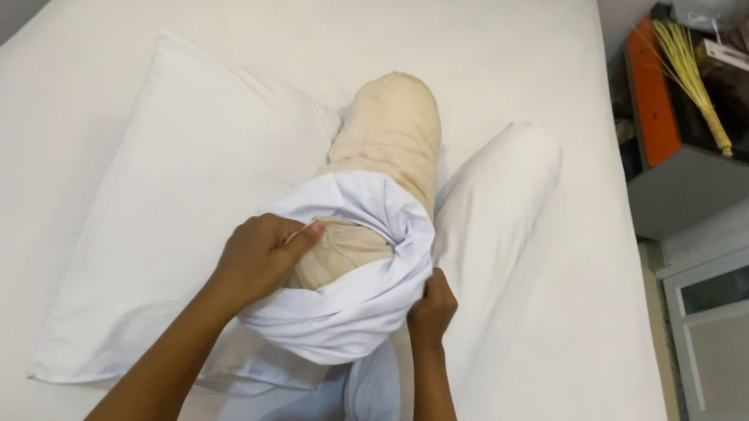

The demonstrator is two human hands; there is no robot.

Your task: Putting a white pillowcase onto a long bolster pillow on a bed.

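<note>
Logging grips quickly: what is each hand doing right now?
Left hand: closed, gripping the bunched white cover on the beige bolster.
Right hand: closed, gripping the same white cover on its other side.

A bed (44, 64) under a plain white sheet carries everything. A flat white pillow (179, 198) lies left of centre. Just beside it lies a beige bolster (393, 132) (its near end wrapped in a bunched white cover (348, 308)), and touching that on the right, a white bolster (496, 211).
</note>
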